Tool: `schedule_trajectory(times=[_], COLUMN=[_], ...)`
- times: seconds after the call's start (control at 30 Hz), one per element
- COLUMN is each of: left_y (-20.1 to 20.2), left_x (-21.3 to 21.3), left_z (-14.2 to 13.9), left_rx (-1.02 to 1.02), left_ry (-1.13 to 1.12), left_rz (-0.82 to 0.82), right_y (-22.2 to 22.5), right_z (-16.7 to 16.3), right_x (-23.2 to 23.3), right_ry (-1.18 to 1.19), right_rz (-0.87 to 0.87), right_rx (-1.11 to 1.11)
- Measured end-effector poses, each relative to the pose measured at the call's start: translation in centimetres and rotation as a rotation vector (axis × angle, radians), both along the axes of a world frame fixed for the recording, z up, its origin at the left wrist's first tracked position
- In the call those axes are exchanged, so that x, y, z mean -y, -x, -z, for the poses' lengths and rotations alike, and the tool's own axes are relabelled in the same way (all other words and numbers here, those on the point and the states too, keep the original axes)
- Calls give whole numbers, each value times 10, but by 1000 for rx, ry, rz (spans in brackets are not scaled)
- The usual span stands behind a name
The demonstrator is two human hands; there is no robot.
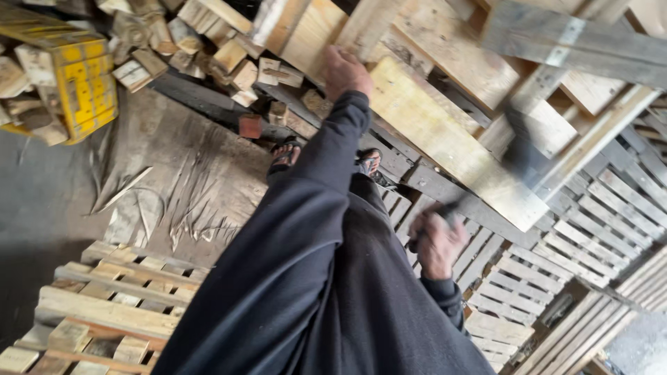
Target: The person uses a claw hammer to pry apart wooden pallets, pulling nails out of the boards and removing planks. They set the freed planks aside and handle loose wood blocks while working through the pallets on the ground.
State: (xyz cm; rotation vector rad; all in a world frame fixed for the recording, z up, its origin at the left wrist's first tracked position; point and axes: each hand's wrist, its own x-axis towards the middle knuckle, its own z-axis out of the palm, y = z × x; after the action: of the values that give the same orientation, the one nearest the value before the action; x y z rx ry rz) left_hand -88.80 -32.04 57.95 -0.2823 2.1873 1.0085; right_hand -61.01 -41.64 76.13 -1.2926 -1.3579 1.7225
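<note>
Hands at a slanting pallet plank, head view.
Left hand rests flat, fingers together, on the plank, whose long axis runs down toward the right hand, clamped on a blurred hammer raised over it.

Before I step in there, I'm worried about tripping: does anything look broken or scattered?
Yes. Loose wood offcuts lie heaped at the top left, and splinters litter the floor sheet. The left hand braces a tilted plank; the right hand grips a blurred tool handle.
</note>
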Motion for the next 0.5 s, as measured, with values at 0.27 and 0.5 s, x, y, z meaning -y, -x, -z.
schedule_trajectory(times=[0.27, 0.5], left_y=[-6, -1], left_x=[2, 6], left_z=[4, 8], left_rx=[-249, -392], left_ry=[59, 87], left_rz=[-103, -83], right_y=[-107, -25], right_z=[38, 23], right_x=[-106, -265], right_ry=[-698, -1465], right_rz=[-936, -1754], right_rx=[785, 599])
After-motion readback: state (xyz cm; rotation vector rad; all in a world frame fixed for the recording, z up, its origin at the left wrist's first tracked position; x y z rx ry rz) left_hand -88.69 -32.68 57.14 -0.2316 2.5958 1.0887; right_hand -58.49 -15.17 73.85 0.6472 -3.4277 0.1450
